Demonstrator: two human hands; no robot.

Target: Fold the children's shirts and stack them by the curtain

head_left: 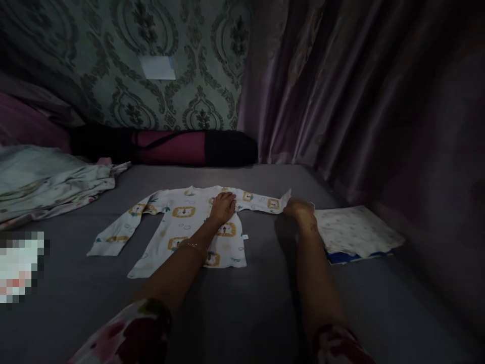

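A small white long-sleeved shirt (184, 225) with yellow lion faces lies spread flat on the grey bed sheet (261, 303). My left hand (224, 206) rests flat on its upper right part, near the shoulder, fingers stretched out. At the end of the right-hand sleeve, my right hand (299, 210) is closed on the cuff and holds the sleeve out sideways. The other sleeve slants down to the left, lying on the sheet. A small white tag sticks out from the shirt's right side seam.
Folded clothes (352, 230), pale on top and blue below, lie just right of my right hand. Rumpled light clothes (53, 177) are heaped at the left. A pink and black long bag (170, 146) lies along the patterned wall. Purple curtains (303, 91) hang at the right.
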